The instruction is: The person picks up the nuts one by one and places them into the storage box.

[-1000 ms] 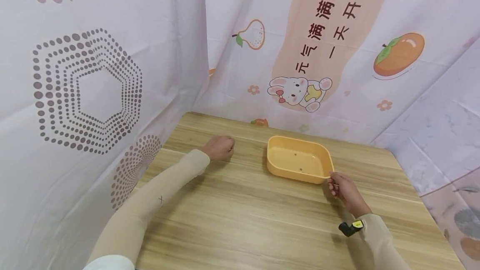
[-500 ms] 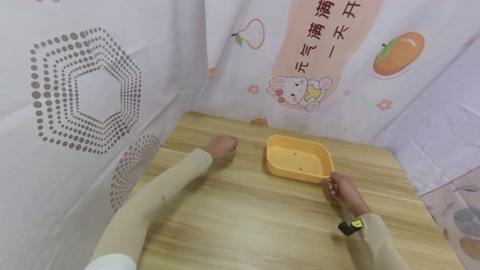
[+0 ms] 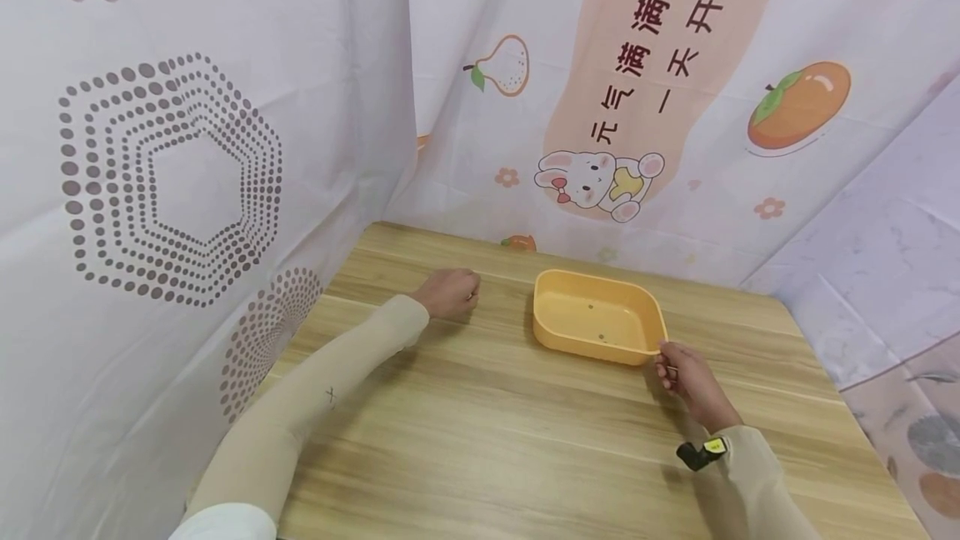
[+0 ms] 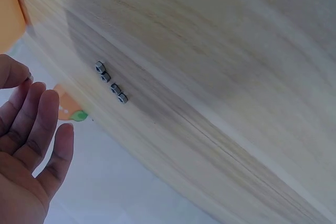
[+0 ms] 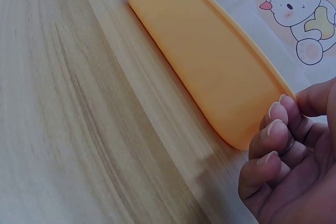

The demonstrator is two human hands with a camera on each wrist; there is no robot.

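My left hand (image 3: 450, 293) is over the table, to the left of the orange tray (image 3: 543, 330). In the left wrist view its thumb and index finger pinch a small dark nut (image 4: 30, 77), mostly covered by the fingertips. Several metal nuts (image 4: 115, 88) lie in a row on the wood under this hand; the head view does not show them. Two small grey nuts (image 3: 590, 307) sit apart on the tray floor. My right hand (image 3: 690, 382) grips the tray's near right corner, thumb on the rim and fingers curled below it.
The wood-grain table (image 3: 480, 440) reaches back to a printed curtain (image 3: 480, 140) close behind the tray. Another curtain (image 3: 322, 107) hangs along the left side, near the left arm. A black strap device (image 3: 701, 454) is on the right wrist.
My left hand has moved slightly to the right, toward the tray. The right hand and the tray have stayed in place.
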